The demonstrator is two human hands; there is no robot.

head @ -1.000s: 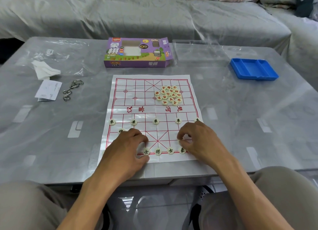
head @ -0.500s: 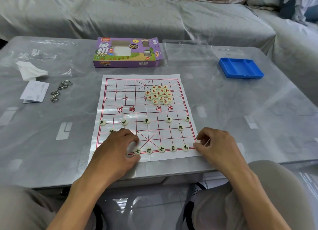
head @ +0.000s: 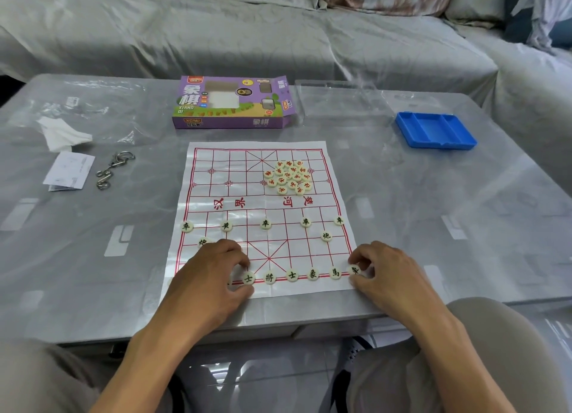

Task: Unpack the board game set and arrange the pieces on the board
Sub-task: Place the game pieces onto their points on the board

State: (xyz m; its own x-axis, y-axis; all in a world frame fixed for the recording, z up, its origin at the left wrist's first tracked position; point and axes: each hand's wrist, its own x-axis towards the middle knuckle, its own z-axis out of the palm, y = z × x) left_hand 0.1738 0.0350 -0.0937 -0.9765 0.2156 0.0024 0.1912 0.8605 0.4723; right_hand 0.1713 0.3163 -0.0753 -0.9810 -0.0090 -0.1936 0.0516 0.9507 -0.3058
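A white paper board (head: 263, 208) with red grid lines lies flat on the table. Black-lettered round pieces stand in its near rows, several along the near edge line (head: 291, 275). A heap of red-lettered pieces (head: 289, 177) sits on the far right half. My left hand (head: 213, 276) rests on the near left corner, fingers curled beside a piece (head: 248, 278) and hiding the pieces under it. My right hand (head: 383, 273) pinches the corner piece (head: 354, 270) at the near right corner of the grid.
The purple game box (head: 232, 103) lies open behind the board. A clear plastic lid (head: 337, 103) and a blue tray (head: 435, 131) are at the far right. Paper slips (head: 69, 171) and a metal ring puzzle (head: 113, 169) lie at the left. A sofa stands behind the table.
My right hand has moved from the middle of the near row out to the right corner, with a piece now at that corner. My left hand has stayed at the near left.
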